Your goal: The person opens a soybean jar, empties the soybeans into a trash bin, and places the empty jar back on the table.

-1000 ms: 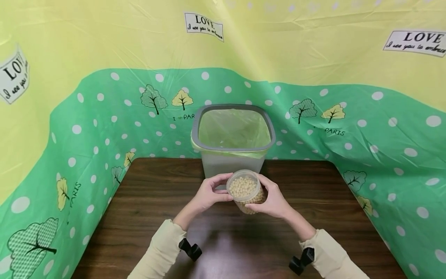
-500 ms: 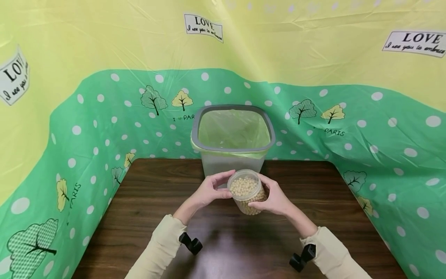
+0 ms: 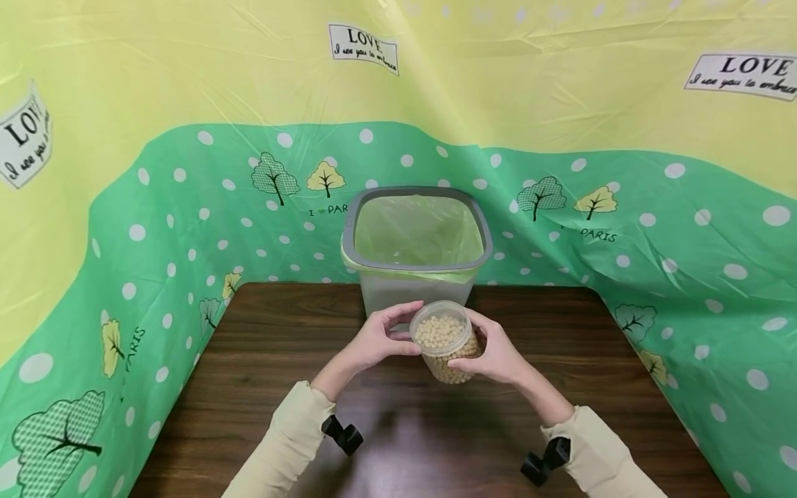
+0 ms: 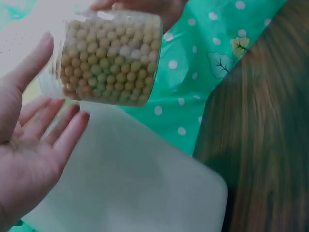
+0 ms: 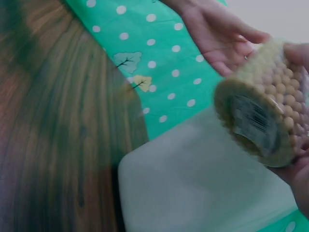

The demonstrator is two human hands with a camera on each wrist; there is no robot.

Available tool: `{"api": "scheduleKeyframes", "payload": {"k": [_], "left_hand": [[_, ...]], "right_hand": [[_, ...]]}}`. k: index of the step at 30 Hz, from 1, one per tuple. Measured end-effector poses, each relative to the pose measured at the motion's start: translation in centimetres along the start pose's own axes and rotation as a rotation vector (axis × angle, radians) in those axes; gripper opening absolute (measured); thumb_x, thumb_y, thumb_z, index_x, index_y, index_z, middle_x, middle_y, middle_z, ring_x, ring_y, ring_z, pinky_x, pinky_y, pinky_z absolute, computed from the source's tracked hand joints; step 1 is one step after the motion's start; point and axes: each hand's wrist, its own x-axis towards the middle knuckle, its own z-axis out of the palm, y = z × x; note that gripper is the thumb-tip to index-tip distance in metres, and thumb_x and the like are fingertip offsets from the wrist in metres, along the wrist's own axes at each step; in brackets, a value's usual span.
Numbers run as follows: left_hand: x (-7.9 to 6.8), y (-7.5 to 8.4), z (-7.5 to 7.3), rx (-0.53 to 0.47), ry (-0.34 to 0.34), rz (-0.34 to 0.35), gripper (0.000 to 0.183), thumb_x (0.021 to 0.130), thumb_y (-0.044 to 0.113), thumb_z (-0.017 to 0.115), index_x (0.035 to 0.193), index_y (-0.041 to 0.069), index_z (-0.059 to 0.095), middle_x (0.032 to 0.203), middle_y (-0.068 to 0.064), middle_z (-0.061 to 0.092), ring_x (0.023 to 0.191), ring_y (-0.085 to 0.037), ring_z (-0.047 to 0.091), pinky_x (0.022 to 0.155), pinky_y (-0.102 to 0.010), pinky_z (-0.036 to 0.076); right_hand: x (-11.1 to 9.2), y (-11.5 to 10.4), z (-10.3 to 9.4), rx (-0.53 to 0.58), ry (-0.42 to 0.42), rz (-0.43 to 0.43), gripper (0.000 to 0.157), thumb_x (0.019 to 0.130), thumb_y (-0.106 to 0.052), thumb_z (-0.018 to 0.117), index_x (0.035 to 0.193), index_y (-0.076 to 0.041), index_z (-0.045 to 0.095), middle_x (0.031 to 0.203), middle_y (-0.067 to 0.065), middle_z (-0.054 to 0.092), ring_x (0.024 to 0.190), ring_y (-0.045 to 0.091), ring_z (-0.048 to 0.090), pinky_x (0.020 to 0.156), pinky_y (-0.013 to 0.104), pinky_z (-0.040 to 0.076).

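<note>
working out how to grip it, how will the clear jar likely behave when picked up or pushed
The jar is probably fairly heavy for its size, since small tan balls fill most of it. Its smooth, shiny wall could be slippery. Being round, it would likely roll if laid on its side.

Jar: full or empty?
Mostly full. The left wrist view shows tan balls packed along most of the jar's clear side.

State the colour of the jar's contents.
The small balls are beige, clearest in the head view.
</note>
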Motion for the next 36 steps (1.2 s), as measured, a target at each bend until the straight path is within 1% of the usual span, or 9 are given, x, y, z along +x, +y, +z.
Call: {"api": "scheduleKeyframes", "payload": {"k": [3, 9, 11, 14, 20, 22, 29, 32, 36], "left_hand": [[0.1, 0.0, 0.0, 0.008, -0.049, 0.021, 0.071, 0.073, 0.006, 0.075, 0.134, -0.006, 0.039, 0.134, -0.021, 0.043, 0.116, -0.026, 0.047, 0.088, -0.034, 0.048], [-0.1, -0.3, 1.6, -0.028, 0.139, -0.019, 0.069, 0.071, -0.002, 0.075, 0.131, -0.005, 0.041, 0.129, -0.021, 0.045, 0.116, -0.027, 0.047, 0.087, -0.033, 0.048], [-0.1, -0.1, 1.8, -0.021, 0.155, -0.037, 0.068, 0.071, -0.001, 0.075, 0.131, -0.005, 0.041, 0.128, -0.021, 0.045, 0.116, -0.027, 0.047, 0.088, -0.032, 0.048], [-0.1, 0.1, 1.2, -0.023, 0.103, -0.037, 0.065, 0.072, -0.001, 0.074, 0.129, -0.007, 0.043, 0.126, -0.023, 0.046, 0.114, -0.027, 0.048, 0.087, -0.034, 0.048], [0.2, -0.3, -0.5, -0.078, -0.074, -0.009, 0.07, 0.072, 0.002, 0.075, 0.131, -0.01, 0.039, 0.129, -0.025, 0.044, 0.11, -0.017, 0.05, 0.087, -0.036, 0.048], [0.1, -0.6, -0.5, -0.077, -0.067, -0.001, 0.071, 0.071, 0.0, 0.075, 0.132, -0.01, 0.039, 0.129, -0.026, 0.044, 0.108, -0.015, 0.05, 0.087, -0.035, 0.048], [-0.2, -1.1, 0.9, -0.031, 0.141, -0.015, 0.063, 0.072, -0.003, 0.073, 0.128, -0.007, 0.045, 0.127, -0.023, 0.047, 0.113, -0.028, 0.05, 0.086, -0.032, 0.049], [0.0, -1.2, 0.4, -0.026, 0.131, -0.039, 0.059, 0.072, -0.007, 0.071, 0.126, -0.007, 0.047, 0.125, -0.024, 0.048, 0.111, -0.033, 0.052, 0.085, -0.033, 0.049], [0.2, -1.3, -0.7, -0.017, 0.022, -0.032, 0.062, 0.072, -0.007, 0.071, 0.128, -0.009, 0.043, 0.128, -0.025, 0.045, 0.109, -0.028, 0.053, 0.085, -0.036, 0.049]], "right_hand": [[-0.1, 1.2, -0.1, -0.007, -0.027, -0.01, 0.077, 0.064, 0.003, 0.077, 0.131, 0.005, 0.041, 0.116, 0.02, 0.054, 0.099, 0.009, 0.054, 0.081, 0.022, 0.046], [-0.3, 1.9, 0.8, -0.264, 0.169, -0.069, 0.086, 0.057, -0.016, 0.086, 0.132, -0.006, 0.045, 0.117, 0.009, 0.055, 0.102, 0.02, 0.053, 0.081, 0.025, 0.046], [-0.3, 1.9, 1.0, -0.3, 0.198, -0.072, 0.087, 0.057, -0.018, 0.086, 0.132, -0.005, 0.044, 0.117, 0.009, 0.054, 0.102, 0.02, 0.053, 0.082, 0.024, 0.045], [-0.3, 1.8, 0.8, -0.24, 0.164, -0.067, 0.085, 0.057, -0.011, 0.085, 0.131, -0.004, 0.045, 0.116, 0.01, 0.055, 0.101, 0.017, 0.053, 0.082, 0.022, 0.045], [0.1, -0.3, 0.1, -0.151, 0.026, -0.097, 0.079, 0.056, 0.0, 0.082, 0.126, 0.006, 0.046, 0.114, 0.018, 0.055, 0.099, 0.017, 0.054, 0.08, 0.022, 0.044], [0.2, -1.2, 0.2, -0.184, 0.023, -0.104, 0.078, 0.056, -0.001, 0.083, 0.124, 0.008, 0.046, 0.112, 0.02, 0.055, 0.098, 0.021, 0.054, 0.08, 0.022, 0.045], [0.6, -1.5, 0.8, -0.307, 0.144, -0.096, 0.08, 0.056, -0.007, 0.085, 0.125, 0.005, 0.047, 0.113, 0.018, 0.055, 0.098, 0.029, 0.055, 0.078, 0.034, 0.047], [0.6, -1.1, 0.8, -0.272, 0.138, -0.076, 0.079, 0.056, -0.004, 0.084, 0.125, 0.006, 0.047, 0.112, 0.019, 0.056, 0.097, 0.028, 0.055, 0.078, 0.033, 0.048], [0.6, -0.9, 0.6, -0.188, 0.085, -0.029, 0.078, 0.057, -0.002, 0.083, 0.126, 0.006, 0.047, 0.113, 0.019, 0.056, 0.097, 0.024, 0.055, 0.078, 0.028, 0.047]]}}
